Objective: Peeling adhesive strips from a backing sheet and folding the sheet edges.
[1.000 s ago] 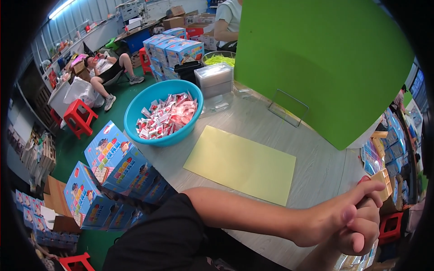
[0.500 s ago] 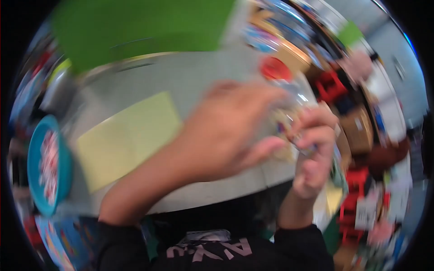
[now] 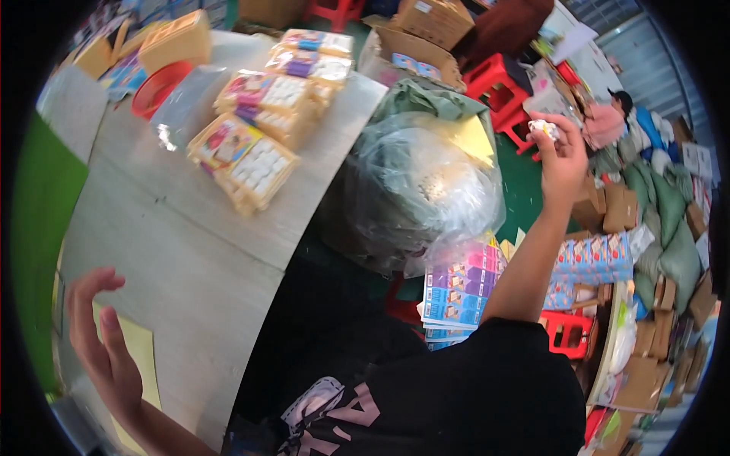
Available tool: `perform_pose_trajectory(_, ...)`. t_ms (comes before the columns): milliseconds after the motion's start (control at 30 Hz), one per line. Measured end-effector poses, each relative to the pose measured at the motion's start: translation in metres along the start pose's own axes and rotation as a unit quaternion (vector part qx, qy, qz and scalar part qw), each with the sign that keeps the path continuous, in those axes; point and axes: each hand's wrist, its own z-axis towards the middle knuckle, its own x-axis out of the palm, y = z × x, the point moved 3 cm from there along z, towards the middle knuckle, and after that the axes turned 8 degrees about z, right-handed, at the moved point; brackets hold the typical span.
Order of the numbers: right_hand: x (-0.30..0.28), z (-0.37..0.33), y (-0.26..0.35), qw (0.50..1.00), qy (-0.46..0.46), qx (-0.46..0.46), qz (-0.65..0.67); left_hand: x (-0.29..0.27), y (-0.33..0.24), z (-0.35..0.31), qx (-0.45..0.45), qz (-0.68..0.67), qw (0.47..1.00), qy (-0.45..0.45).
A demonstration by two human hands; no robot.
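Note:
My right hand is raised out to the right, past the table, with its fingers pinched on a small crumpled white piece with coloured specks; its exact kind does not show. On the left, my left hand is held over the table with fingers curved apart and nothing in them. Beneath it, partly covered, lies a pale yellow sheet. Farther along the table sit stacks of clear-wrapped trays with coloured cards and white pieces.
A large clear-lined sack stands beyond the table edge. Printed card sheets lie near my right arm. A red bowl, an opened cardboard box and red stools are farther off. A person is at the far right.
The view has swung right, bringing the sack and stools into fuller sight. My hands, close together before, are now wide apart, the right one reaching out past the table.

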Motion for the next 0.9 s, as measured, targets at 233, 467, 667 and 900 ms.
perform_pose_trajectory(233,-0.091,-0.020,-0.201,0.973,-0.170,0.109,-0.111,0.023,-0.003,0.000,-0.002,0.013,0.999,0.047)
perform_pose_trajectory(467,-0.197,-0.099,-0.401,0.906,-0.188,0.332,-0.182,0.060,-0.020,-0.001,-0.025,0.004,0.990,0.135)
perform_pose_trajectory(667,-0.137,-0.067,-0.446,0.917,-0.077,0.385,-0.068,0.089,-0.041,-0.003,0.008,0.026,0.981,0.193)
perform_pose_trajectory(900,-0.111,-0.032,-0.475,0.817,0.030,0.561,-0.133,0.123,-0.057,-0.005,0.025,0.006,0.966,0.258)
